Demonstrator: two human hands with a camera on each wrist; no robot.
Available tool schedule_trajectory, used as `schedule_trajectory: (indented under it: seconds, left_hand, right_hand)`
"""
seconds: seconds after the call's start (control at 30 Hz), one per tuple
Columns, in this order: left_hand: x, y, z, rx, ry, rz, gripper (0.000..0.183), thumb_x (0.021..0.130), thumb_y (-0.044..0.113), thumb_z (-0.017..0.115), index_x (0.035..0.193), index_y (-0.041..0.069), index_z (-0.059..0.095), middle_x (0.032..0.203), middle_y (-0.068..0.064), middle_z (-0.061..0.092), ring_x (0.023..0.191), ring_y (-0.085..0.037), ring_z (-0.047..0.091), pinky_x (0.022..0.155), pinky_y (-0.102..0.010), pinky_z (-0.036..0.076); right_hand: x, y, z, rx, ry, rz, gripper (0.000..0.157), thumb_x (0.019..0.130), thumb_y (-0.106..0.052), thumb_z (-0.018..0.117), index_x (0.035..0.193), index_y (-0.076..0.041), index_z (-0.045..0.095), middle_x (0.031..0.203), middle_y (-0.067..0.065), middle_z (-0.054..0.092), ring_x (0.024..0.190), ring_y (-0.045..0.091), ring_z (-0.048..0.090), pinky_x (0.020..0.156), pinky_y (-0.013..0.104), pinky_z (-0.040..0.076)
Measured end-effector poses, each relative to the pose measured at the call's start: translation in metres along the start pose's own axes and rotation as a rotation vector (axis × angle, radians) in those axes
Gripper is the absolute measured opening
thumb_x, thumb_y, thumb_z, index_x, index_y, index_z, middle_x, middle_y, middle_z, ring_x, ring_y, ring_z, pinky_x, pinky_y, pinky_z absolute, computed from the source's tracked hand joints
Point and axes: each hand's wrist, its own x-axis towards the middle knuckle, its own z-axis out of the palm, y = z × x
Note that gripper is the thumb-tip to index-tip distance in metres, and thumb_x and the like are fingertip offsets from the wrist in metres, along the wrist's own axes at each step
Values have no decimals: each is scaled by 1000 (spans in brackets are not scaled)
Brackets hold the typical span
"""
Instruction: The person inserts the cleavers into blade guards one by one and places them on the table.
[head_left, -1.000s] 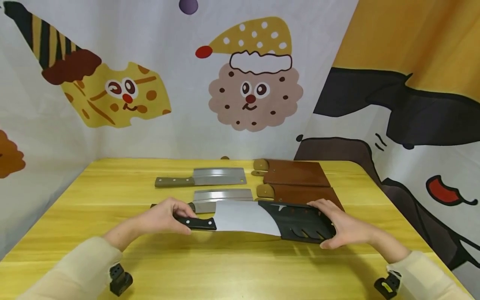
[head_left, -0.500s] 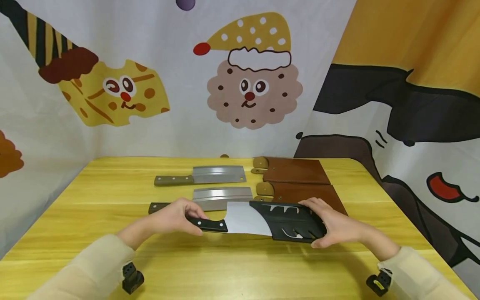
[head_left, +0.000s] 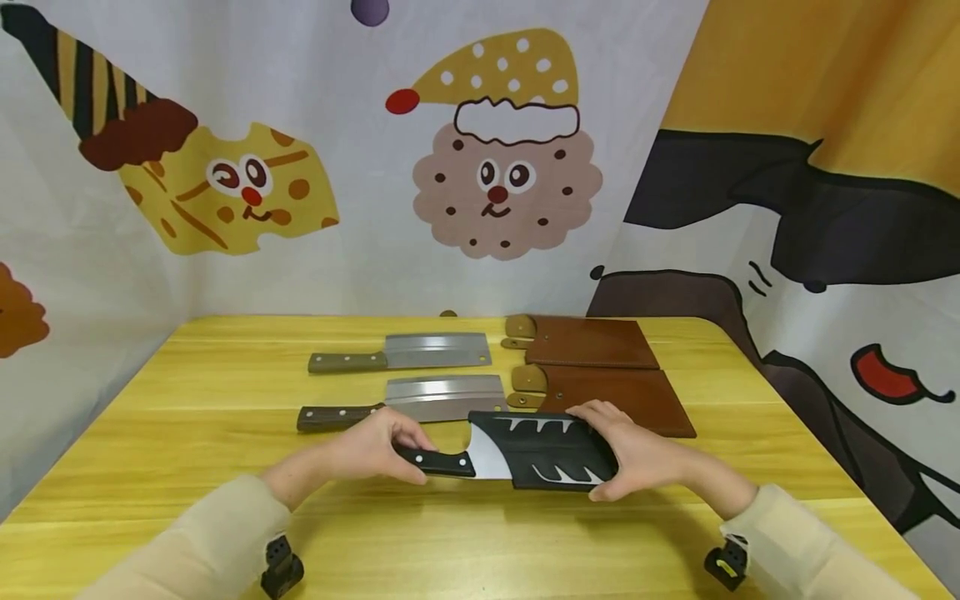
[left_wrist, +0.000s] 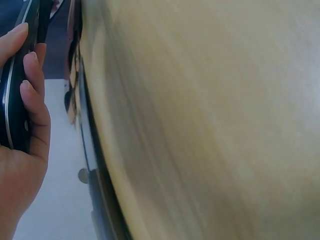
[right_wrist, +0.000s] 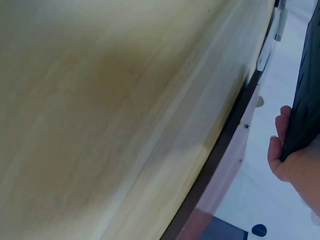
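Held above the surface (head_left: 420, 542), a cleaver (head_left: 490, 457) sits with its blade mostly inside a black sheath (head_left: 555, 452), the left hand (head_left: 381, 447) gripping its handle (head_left: 444, 463), the right hand (head_left: 632, 454) clasping the sheath's far end, apparently to keep both aligned; 2 more cleavers (head_left: 438, 351) and 2 brown sheaths (head_left: 615, 398) lie behind.

Far knife (head_left: 438, 350) and near knife (head_left: 446, 398) lie on left-centre of surface (head_left: 465, 542), one behind the other, apart, handles to left. To their right: far sheath (head_left: 592, 343) directly behind near sheath (head_left: 622, 396), flap ends facing the blades. In front of both rows, above surface: third knife (head_left: 456, 463), handle in left hand (head_left: 382, 446), blade pointing right and partly inside cover (head_left: 558, 450). Right hand (head_left: 637, 454) at cover's right end, in front of near sheath. Curtain (head_left: 360, 283) stands behind surface.
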Motion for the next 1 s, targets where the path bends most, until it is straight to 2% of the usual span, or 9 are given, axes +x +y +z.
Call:
schedule_trajectory:
  seconds: [0.23,0.47,0.67,0.87,1.0]
  left_hand:
    - [-2,-8,-1,-1,-6,18,29,71,5,78,95,-7,67,91,-18,72,75,-10,67,63,-20,53]
    - [-8,-18,1,32,-36,31,28,72,10,77,95,-4,67,90,-15,71,77,-8,65,66,-20,52]
    - [-11,-25,7,27,-44,57,28,71,9,77,94,-3,66,89,-12,70,75,-6,63,69,-20,51]
    - [-15,-32,10,63,-37,88,28,71,11,79,94,0,68,91,-10,69,77,-3,58,70,-19,49]
    - [-17,-34,10,152,-32,109,30,70,16,81,94,4,69,93,-5,67,78,0,55,71,-18,48]
  right_hand:
    - [6,-2,6,4,-16,12,92,58,-35,80,135,-3,41,123,3,45,107,20,39,83,44,39]
    - [7,-4,13,16,-101,40,92,62,-39,79,137,-4,38,124,2,42,108,19,38,82,35,41]
    - [5,-2,21,-41,-153,34,97,65,-47,78,139,-1,36,127,4,42,110,18,41,85,32,44]
    - [6,-4,26,-115,-176,41,100,63,-53,77,139,0,37,134,12,43,118,26,42,94,48,41]
    - [7,-6,28,-156,-192,51,102,63,-56,76,140,0,37,136,13,42,123,28,39,99,53,37]
